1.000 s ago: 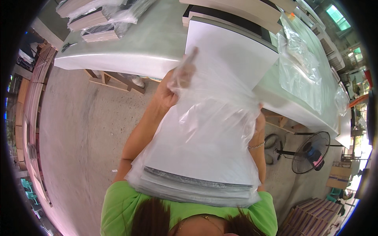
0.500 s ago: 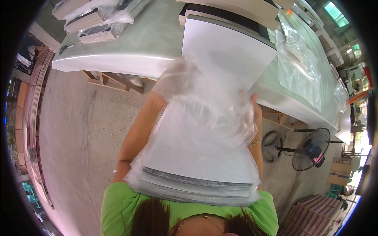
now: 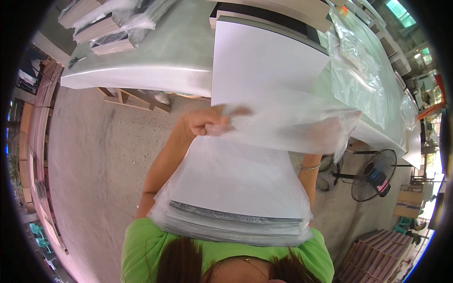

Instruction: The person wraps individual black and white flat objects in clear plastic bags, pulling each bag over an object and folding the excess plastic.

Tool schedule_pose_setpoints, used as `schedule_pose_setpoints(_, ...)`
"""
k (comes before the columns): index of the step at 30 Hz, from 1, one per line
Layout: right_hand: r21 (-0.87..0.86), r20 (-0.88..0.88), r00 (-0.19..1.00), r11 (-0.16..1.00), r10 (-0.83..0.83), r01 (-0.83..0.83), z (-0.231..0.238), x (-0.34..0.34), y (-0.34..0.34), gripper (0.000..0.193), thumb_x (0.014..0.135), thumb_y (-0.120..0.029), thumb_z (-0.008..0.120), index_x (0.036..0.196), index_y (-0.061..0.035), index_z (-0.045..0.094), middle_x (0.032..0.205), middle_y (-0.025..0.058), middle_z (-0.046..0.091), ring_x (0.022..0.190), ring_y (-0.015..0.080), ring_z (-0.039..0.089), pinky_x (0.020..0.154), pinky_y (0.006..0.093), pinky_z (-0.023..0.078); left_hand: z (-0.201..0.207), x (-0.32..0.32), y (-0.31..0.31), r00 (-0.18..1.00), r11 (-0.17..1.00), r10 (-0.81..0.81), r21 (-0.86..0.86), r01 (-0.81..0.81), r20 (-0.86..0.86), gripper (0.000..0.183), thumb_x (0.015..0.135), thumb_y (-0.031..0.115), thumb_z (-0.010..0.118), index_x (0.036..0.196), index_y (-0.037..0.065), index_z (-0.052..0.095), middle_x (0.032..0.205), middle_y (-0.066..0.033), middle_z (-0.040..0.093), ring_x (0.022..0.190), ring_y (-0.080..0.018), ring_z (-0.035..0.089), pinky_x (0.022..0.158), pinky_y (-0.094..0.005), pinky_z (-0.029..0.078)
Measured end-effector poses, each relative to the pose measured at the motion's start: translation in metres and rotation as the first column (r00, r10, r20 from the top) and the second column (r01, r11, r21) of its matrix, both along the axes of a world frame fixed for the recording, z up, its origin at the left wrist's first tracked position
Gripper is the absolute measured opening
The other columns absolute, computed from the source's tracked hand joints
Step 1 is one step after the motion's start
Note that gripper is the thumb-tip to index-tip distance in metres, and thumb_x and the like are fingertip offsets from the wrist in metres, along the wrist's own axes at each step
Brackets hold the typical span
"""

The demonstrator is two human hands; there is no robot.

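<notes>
Left hand (image 3: 205,123): fingers curled tight on the left end of a clear film (image 3: 283,125). Right hand (image 3: 325,132): blurred behind the film's right part, can't tell if it grips. Film is stretched crosswise between them, over the near part of a white board (image 3: 262,56) on the worktop (image 3: 174,52); board's near end is hidden. Dark and beige boards (image 3: 278,21) at its far edge. Plastic-wrapped stack (image 3: 231,184) below the film, near end against my green shirt (image 3: 146,245), layered edges facing me. Worktop left: wrapped blocks (image 3: 112,45), small dark tool (image 3: 75,62). Right: loose clear plastic (image 3: 354,92). Fan (image 3: 374,175) beyond my right forearm.
</notes>
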State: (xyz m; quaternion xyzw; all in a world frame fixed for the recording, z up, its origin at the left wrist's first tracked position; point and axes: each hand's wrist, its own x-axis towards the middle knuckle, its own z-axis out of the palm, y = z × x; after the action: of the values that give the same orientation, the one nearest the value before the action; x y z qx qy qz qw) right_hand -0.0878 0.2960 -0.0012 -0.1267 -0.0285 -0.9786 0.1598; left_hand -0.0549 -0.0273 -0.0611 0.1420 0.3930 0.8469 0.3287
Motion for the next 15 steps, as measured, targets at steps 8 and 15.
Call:
schedule_pose_setpoints(8,0.892,-0.412,0.898,0.13,-0.157,0.432,-0.032,-0.005,-0.006,0.047,0.088,-0.034,0.054,0.121,-0.002,0.049,0.109,0.0121,0.057,0.097,0.0179,0.056,0.084,0.0312,0.047,0.057,0.016,0.026,0.766,0.679,0.567,0.354,-0.643,0.302,0.032,0.086,0.018,0.054,0.113,0.0,0.05,0.096,-0.0069,0.06,0.08,-0.0154,0.06,0.066,-0.0238,0.05)
schedule_pose_setpoints(15,0.61,-0.283,0.818,0.752,0.5,-0.249,-0.038,0.011,-0.003,0.045,0.08,-0.024,0.067,0.113,0.0015,0.051,0.103,0.011,0.056,0.091,0.016,0.055,0.078,0.0264,0.048,0.054,-0.024,-0.017,0.95,0.569,0.265,0.769,-0.293,0.167,0.05,0.091,0.026,0.052,0.13,0.001,0.034,0.095,-0.0045,0.059,0.084,-0.0163,0.06,0.072,-0.0266,0.052)
